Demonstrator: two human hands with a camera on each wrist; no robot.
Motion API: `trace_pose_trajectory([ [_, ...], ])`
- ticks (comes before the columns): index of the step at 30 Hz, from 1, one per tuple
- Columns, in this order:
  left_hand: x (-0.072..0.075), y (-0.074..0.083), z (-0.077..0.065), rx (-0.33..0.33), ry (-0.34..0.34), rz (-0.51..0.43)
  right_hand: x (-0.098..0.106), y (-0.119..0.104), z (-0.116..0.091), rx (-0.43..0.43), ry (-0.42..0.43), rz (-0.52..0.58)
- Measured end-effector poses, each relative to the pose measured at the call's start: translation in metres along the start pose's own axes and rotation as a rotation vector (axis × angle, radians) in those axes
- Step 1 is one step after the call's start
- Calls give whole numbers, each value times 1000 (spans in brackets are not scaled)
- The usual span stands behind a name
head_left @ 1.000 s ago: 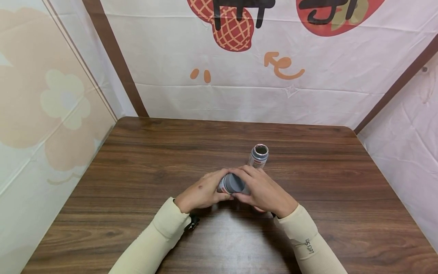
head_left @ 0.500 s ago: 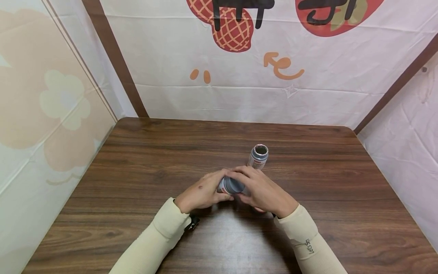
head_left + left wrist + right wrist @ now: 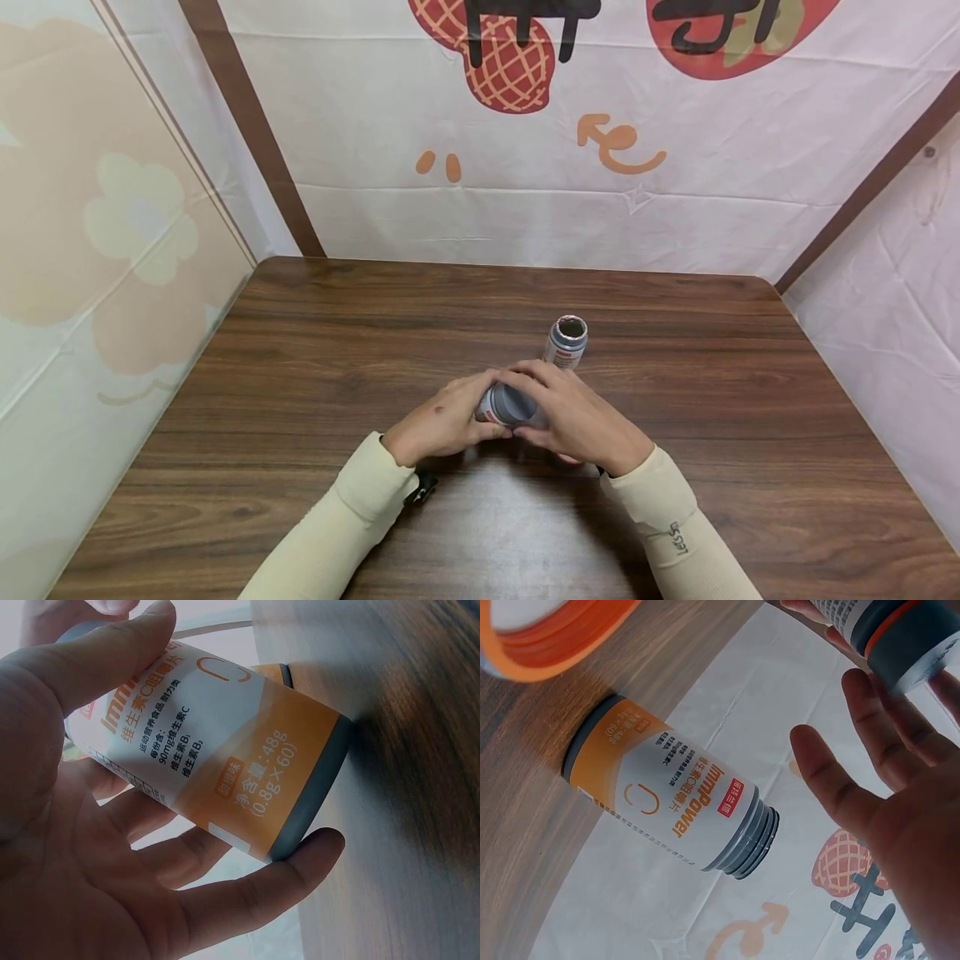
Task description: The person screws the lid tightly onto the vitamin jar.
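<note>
In the head view my left hand (image 3: 442,418) holds a vitamin C tablet bottle (image 3: 225,742), white and orange with a grey base, tilted on its side. Its dark grey cap (image 3: 514,402) points right, and a thin orange ring shows at its edge in the right wrist view. Around that cap lie the thumb and forefinger of my right hand (image 3: 581,412); its other fingers (image 3: 832,787) are spread away from the bottle. A matching bottle (image 3: 675,787) stands upright and uncapped just beyond my right hand, torn foil round its mouth.
A round orange-rimmed piece with a white inside (image 3: 562,656), like an upturned cap, is by my right wrist, partly out of frame. The brown wooden table (image 3: 360,317) ends at a printed fabric wall (image 3: 360,217).
My right thumb and forefinger have shifted slightly around the cap. The left hand, the tilted bottle and the standing bottle stay in place.
</note>
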State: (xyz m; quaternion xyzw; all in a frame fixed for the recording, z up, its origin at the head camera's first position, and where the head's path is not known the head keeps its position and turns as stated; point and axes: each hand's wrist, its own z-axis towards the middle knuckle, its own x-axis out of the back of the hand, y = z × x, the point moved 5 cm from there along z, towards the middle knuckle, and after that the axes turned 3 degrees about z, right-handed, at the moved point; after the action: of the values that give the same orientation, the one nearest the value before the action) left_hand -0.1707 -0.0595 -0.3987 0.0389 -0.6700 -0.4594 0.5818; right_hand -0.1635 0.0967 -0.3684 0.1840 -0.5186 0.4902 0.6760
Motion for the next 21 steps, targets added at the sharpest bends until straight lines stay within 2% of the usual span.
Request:
trace_pose_trajectory([
  [5,0,0,0,-8,2,-4,-1,0,0,16,-13,13],
  [17,1,-1,0,-1,4,9,0,-1,2,-41,-1,33],
  [21,0,-1,-1,8,-3,-7,0,0,2,-25,-2,12],
])
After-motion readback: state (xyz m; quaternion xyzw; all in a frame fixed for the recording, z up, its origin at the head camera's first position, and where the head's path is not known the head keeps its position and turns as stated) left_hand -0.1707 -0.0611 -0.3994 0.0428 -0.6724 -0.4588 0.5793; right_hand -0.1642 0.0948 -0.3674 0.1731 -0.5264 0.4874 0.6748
